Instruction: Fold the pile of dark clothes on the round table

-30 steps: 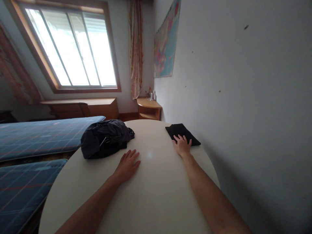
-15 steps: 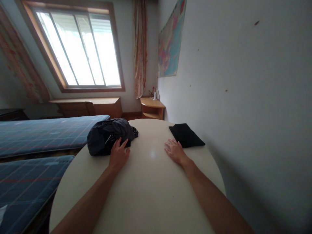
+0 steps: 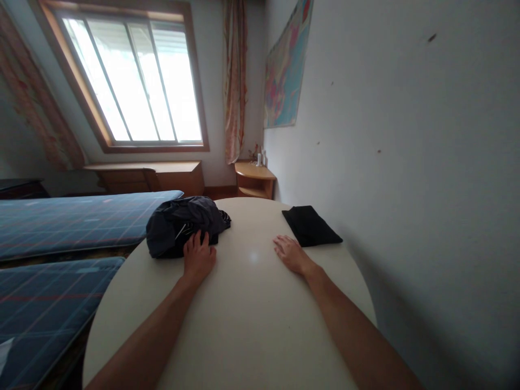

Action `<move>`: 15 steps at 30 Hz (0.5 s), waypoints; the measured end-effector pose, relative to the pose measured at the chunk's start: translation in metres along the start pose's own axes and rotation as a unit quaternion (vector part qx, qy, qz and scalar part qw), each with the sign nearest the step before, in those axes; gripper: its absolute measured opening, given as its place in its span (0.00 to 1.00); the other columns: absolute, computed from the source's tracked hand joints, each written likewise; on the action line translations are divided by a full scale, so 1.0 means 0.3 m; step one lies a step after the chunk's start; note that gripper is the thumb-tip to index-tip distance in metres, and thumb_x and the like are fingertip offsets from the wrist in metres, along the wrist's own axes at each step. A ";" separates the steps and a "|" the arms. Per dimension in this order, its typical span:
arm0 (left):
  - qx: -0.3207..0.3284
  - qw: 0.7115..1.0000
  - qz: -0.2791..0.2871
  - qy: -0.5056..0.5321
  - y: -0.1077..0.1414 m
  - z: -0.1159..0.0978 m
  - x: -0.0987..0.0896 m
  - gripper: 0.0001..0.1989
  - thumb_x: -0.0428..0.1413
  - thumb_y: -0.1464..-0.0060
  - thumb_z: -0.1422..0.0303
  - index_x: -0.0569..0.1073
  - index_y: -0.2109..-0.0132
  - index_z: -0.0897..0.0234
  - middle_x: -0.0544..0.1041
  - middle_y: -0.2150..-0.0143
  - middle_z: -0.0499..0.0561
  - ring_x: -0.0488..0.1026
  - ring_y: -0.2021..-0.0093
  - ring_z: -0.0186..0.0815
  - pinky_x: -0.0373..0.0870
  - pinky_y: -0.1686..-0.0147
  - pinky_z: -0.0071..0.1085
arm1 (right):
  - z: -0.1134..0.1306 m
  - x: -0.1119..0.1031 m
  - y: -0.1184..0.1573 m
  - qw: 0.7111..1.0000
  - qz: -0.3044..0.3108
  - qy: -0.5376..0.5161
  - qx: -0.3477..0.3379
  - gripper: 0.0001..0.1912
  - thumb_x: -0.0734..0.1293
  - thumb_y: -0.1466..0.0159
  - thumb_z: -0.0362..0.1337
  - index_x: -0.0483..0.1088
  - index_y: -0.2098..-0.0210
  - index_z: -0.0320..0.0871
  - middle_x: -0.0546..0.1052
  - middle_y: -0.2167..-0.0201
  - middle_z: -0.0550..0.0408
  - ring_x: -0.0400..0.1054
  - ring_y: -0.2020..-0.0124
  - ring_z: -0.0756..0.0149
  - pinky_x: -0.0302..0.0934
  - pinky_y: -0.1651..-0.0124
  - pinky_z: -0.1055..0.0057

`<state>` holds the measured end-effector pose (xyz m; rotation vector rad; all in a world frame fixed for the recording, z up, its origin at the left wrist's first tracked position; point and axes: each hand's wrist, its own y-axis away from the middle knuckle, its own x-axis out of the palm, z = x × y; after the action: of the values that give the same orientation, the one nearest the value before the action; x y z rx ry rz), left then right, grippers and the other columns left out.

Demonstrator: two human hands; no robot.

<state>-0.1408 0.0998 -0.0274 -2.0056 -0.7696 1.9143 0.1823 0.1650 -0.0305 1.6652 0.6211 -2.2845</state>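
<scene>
A crumpled heap of dark clothes, grey and black with some white marks, lies on the left side of the round cream table. My left hand is at the heap's near right edge, its fingers apart and overlapping the dark cloth in view; whether they press on it I cannot tell. On the right lies a flat, folded black cloth. Just left of its near edge, my right hand lies flat on the tabletop with the fingers stretched out, holding nothing.
Two plaid blue mattresses lie left of the table. A white wall runs close along the right side. Beyond the table stand a wooden desk under the window and a corner shelf with small items.
The fingers of my left hand have drawn slightly closer together at the heap. My right hand has barely shifted, and both cloth items lie where they were.
</scene>
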 end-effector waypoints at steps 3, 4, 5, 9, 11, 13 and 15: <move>-0.023 0.999 0.028 -0.011 -0.001 -0.003 -0.009 0.28 0.49 0.42 0.67 0.67 0.36 0.71 0.64 0.35 0.65 0.60 0.38 0.55 0.58 0.41 0.49 | -0.006 0.005 -0.001 1.000 -0.001 0.001 -0.004 0.26 0.54 0.30 0.43 0.65 0.37 0.40 0.63 0.34 0.46 0.52 0.32 0.59 0.44 0.31 0.59; -0.031 0.999 0.038 -0.015 -0.003 -0.003 -0.011 0.28 0.49 0.42 0.66 0.66 0.36 0.70 0.64 0.35 0.64 0.60 0.38 0.55 0.58 0.42 0.50 | -0.008 0.006 -0.001 1.000 -0.002 0.001 -0.005 0.26 0.54 0.30 0.43 0.65 0.37 0.41 0.63 0.34 0.46 0.52 0.32 0.59 0.44 0.32 0.59; -0.037 0.998 0.047 -0.019 -0.004 -0.001 -0.013 0.29 0.50 0.43 0.65 0.66 0.35 0.69 0.63 0.34 0.63 0.60 0.38 0.56 0.59 0.43 0.50 | -0.010 0.007 -0.002 1.000 -0.003 0.000 -0.006 0.26 0.54 0.30 0.43 0.65 0.37 0.41 0.63 0.34 0.46 0.53 0.32 0.59 0.44 0.32 0.59; -0.057 0.995 0.075 -0.029 -0.016 0.022 -0.007 0.30 0.49 0.42 0.62 0.64 0.34 0.65 0.63 0.32 0.59 0.59 0.37 0.57 0.58 0.43 0.50 | -0.016 0.010 -0.004 1.000 -0.002 0.004 -0.007 0.26 0.54 0.30 0.43 0.65 0.37 0.41 0.63 0.34 0.46 0.53 0.32 0.59 0.44 0.32 0.58; -0.072 0.994 0.078 -0.026 -0.023 0.041 0.000 0.29 0.49 0.42 0.61 0.65 0.35 0.64 0.63 0.32 0.57 0.59 0.37 0.57 0.57 0.42 0.50 | -0.016 0.009 -0.005 1.000 0.002 0.006 -0.005 0.26 0.54 0.30 0.43 0.65 0.37 0.41 0.63 0.34 0.46 0.52 0.32 0.59 0.44 0.31 0.59; -0.087 0.993 0.072 -0.023 -0.029 0.061 0.004 0.28 0.49 0.42 0.61 0.66 0.36 0.63 0.64 0.33 0.57 0.61 0.38 0.57 0.56 0.42 0.50 | -0.013 0.008 -0.004 1.000 0.006 0.006 -0.001 0.26 0.54 0.30 0.43 0.64 0.37 0.41 0.62 0.33 0.46 0.51 0.32 0.58 0.43 0.31 0.58; -0.100 0.993 0.062 -0.020 -0.034 0.077 0.004 0.28 0.50 0.42 0.61 0.67 0.37 0.64 0.66 0.35 0.58 0.63 0.40 0.57 0.56 0.42 0.49 | -0.009 0.005 -0.002 1.000 0.008 0.006 0.003 0.26 0.54 0.30 0.43 0.64 0.37 0.41 0.62 0.33 0.46 0.51 0.31 0.58 0.43 0.31 0.58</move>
<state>-0.1655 0.1051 -0.0253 -2.1855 -0.8981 2.0233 0.1839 0.1669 -0.0324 1.6810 0.6012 -2.2693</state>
